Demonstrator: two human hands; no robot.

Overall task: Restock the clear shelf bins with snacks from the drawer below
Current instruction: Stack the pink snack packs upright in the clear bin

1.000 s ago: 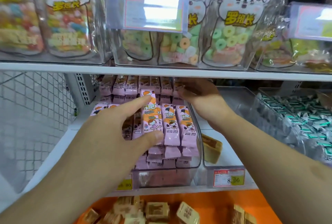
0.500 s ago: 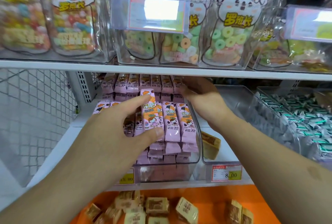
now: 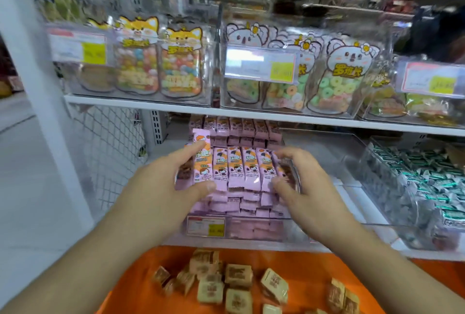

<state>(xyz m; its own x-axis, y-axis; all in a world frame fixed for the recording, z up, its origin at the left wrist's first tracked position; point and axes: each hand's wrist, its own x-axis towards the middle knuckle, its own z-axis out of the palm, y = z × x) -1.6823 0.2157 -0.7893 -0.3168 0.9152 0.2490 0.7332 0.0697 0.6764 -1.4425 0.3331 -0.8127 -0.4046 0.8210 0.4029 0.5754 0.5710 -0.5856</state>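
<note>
Pinching pink snack packs [image 3: 247,169] from both sides: left hand [image 3: 161,188] grip on leftmost pack, right hand [image 3: 299,185] on rightmost, inside clear bin [image 3: 254,230].

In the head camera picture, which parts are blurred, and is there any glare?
Head view: the upper shelves and the price tag are smeared by motion blur; its print cannot be read. The pink snack packs between the left hand and right hand are sharper. The clear bin shows soft reflections.
</note>
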